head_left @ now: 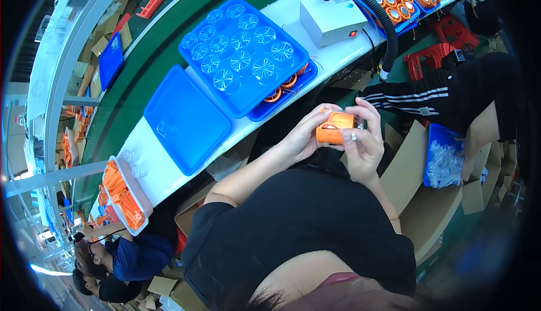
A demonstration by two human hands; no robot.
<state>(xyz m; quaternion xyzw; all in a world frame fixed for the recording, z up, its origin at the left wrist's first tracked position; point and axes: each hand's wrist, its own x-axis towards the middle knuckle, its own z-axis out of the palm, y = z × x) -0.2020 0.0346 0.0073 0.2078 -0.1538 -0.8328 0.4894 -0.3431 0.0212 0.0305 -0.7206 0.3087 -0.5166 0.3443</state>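
My hands hold work off white bench's near edge (pixel 169 178), open air around them. Bench near edge crowded: blue moulded plastic tray of clear round lids (pixel 243 51) overhangs it, flat blue plastic lid (pixel 183 122) beside. Grey metal box (pixel 329 20) and black corrugated hose (pixel 383 18) block far right. Open cardboard carton (pixel 420 187) stands just right of my right hand.

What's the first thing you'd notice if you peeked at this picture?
The bright orange part jumps out, gripped between the left hand and right hand in the middle. Just beyond it on the white bench sits a big blue tray full of round clear fan-like pieces, with a plain blue lid lying beside it.
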